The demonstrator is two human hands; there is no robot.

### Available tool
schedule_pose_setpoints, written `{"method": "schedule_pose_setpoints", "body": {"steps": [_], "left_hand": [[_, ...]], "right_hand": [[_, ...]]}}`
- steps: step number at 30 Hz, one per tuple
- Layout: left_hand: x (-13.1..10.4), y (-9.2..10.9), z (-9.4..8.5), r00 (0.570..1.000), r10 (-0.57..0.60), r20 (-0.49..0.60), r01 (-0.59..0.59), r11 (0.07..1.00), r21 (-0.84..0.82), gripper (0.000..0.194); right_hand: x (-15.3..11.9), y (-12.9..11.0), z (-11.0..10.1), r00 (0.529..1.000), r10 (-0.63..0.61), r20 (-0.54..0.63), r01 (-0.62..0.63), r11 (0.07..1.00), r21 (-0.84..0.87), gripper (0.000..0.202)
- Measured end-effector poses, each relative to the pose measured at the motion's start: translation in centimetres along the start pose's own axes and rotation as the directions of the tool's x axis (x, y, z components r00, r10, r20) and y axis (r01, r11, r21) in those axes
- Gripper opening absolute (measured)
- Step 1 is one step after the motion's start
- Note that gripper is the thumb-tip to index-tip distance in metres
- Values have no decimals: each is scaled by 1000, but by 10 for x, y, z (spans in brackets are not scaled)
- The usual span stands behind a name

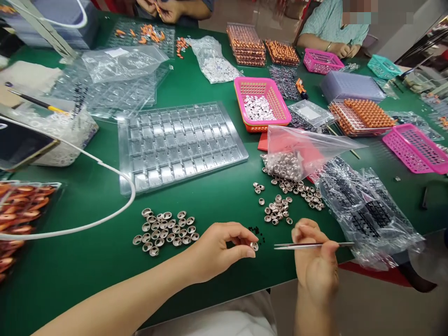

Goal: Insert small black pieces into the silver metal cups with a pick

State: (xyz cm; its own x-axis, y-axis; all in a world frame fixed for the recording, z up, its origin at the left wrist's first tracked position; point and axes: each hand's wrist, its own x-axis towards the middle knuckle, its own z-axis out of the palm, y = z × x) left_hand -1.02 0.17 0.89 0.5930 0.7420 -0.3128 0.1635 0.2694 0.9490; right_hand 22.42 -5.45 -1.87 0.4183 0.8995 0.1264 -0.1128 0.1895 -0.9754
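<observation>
Between thumb and fingers, my left hand (224, 249) pinches a small silvery ring-shaped part (254, 246) just above the green table. My right hand (317, 261) grips metal tweezers (311, 245), whose tips point left toward that part without touching it. Tiny black pieces (258, 232) lie behind my left fingertips. A group of similar silvery parts (164, 231) rests on the table to the left of my left hand. Another loose pile (278, 209) sits behind my right hand, close to a clear bag of silvery parts (285, 164).
A clear compartment tray (182, 144) lies behind my left hand. Farther back stands a pink basket (262, 105) of white pieces. A plastic bag with black parts (371, 214) is at right. A white cable (131, 191) loops at left. Two people sit across the table.
</observation>
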Motion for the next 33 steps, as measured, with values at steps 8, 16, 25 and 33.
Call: {"method": "schedule_pose_setpoints", "body": {"steps": [8, 16, 25, 33], "left_hand": [[-16, 21, -29, 995, 70, -69, 21, 526, 850, 22], [-28, 36, -38, 995, 4, -96, 90, 308, 947, 20], [60, 49, -10, 990, 135, 49, -95, 355, 930, 27], [93, 41, -7, 985, 144, 95, -146, 399, 905, 27]], "right_hand": [[-2, 9, -7, 993, 75, 94, -82, 994, 77, 42], [-1, 17, -6, 995, 62, 82, -71, 991, 112, 34], [-2, 17, -8, 995, 101, 12, -101, 986, 134, 6], [-2, 14, -4, 996, 92, 4, -91, 986, 138, 5]]}}
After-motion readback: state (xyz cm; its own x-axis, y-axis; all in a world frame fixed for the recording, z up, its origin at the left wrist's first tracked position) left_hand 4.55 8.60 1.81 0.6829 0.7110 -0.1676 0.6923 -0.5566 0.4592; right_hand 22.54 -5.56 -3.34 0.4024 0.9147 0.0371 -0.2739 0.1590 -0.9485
